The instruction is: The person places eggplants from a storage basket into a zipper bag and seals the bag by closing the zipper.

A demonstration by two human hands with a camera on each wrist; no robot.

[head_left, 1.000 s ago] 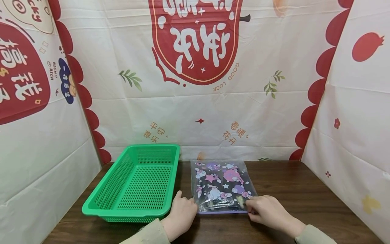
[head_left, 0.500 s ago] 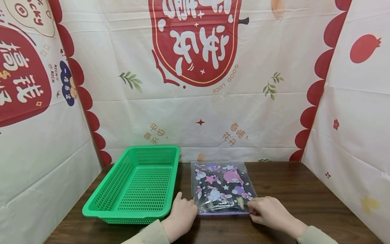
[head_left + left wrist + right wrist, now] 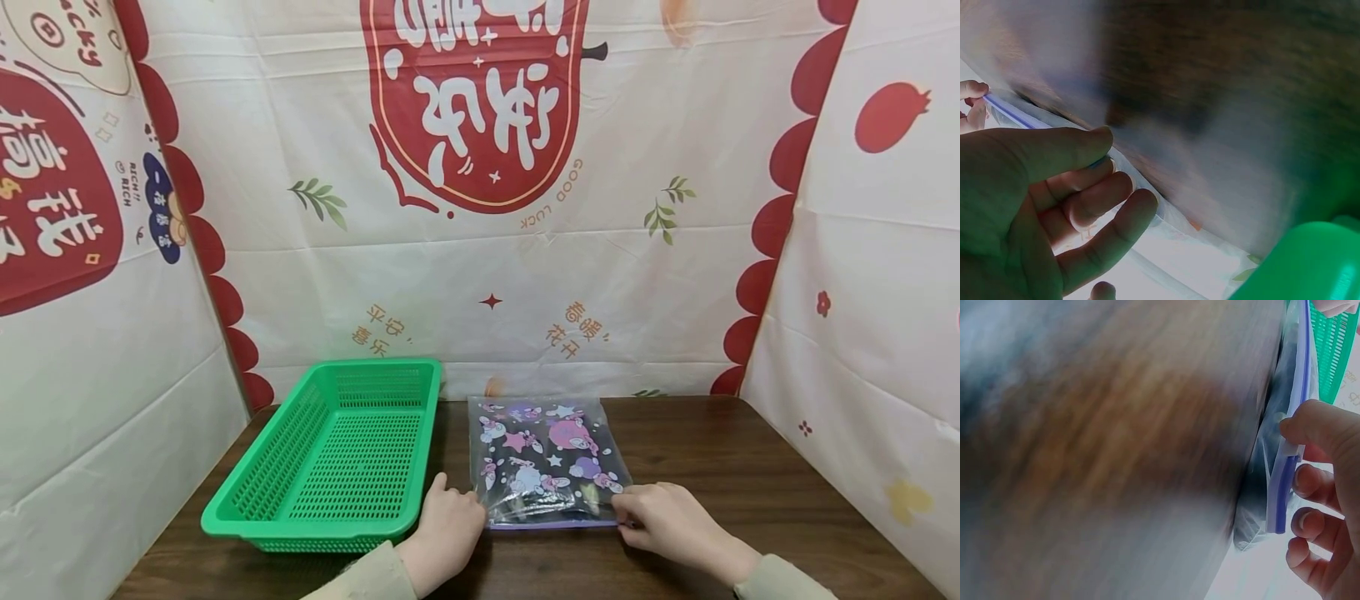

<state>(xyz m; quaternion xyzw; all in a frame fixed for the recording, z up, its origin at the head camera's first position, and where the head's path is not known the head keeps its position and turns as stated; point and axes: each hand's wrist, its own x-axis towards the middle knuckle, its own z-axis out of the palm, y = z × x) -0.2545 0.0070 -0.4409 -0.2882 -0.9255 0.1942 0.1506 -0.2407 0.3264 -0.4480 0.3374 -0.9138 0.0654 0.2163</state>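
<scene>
A clear zip bag (image 3: pixel 551 454) printed with pink, white and purple stars and cartoon figures lies flat on the table. Its purple zip edge (image 3: pixel 551 525) faces me. At the bag's near left corner, my left hand (image 3: pixel 447 527) pinches the zip end between thumb and finger; a bit of blue shows between them in the left wrist view. My right hand (image 3: pixel 675 525) is at the near right corner. Seen from the right wrist, its thumb and forefinger pinch a whitish slider (image 3: pixel 1290 449) on the purple zip, and the other fingers are loosely curled.
A green plastic basket (image 3: pixel 431 433) with perforated walls stands left of the bag, close to my left hand. Dark wooden table (image 3: pixel 697 450) extends to the right. White printed cloth (image 3: pixel 480 258) hangs behind and on both sides.
My right hand has slid slightly to the right along the zip edge, baring a little more of it. The left hand keeps its place at the left corner.
</scene>
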